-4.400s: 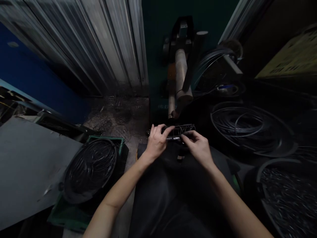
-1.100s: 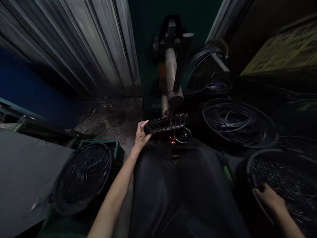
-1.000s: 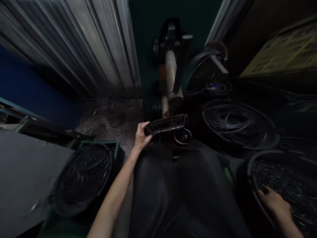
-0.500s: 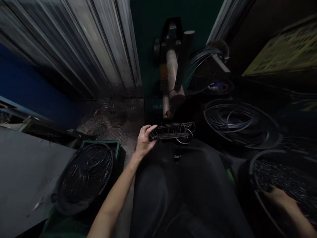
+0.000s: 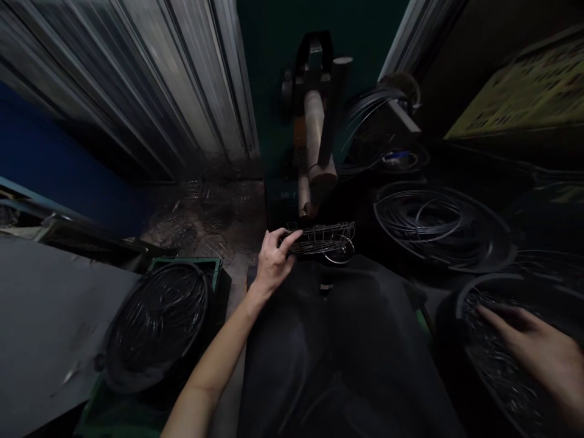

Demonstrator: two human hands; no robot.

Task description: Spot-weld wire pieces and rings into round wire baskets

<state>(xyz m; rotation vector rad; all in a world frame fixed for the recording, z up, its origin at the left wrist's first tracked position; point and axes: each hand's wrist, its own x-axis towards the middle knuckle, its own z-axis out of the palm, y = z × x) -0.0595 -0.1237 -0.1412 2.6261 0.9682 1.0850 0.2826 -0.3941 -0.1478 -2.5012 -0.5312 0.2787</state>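
Note:
A small wire basket [image 5: 322, 238] with a round ring under its right end is held at its left end by my left hand [image 5: 274, 261], thumb and fingers closed on it. It hangs over the dark apron on my lap, below the machine's round bars [image 5: 314, 134]. My right hand [image 5: 533, 347] is over the black tub [image 5: 463, 298] of small metal wire pieces [image 5: 502, 359] at the lower right. Its thumb or a finger points at the pieces; the rest is blurred, and whether it holds anything cannot be made out.
Coiled wire lies in a black tub [image 5: 497, 258] at right. At left, another round tub [image 5: 123, 377] of wire rests on green crates [image 5: 157, 263], beside a grey panel [image 5: 55, 322]. Corrugated metal [image 5: 196, 79] stands behind. A yellow crate [image 5: 524, 91] is at upper right.
My right hand has risen from the tub's near left rim and moved over the metal pieces. My left hand has shifted slightly right along the wire basket.

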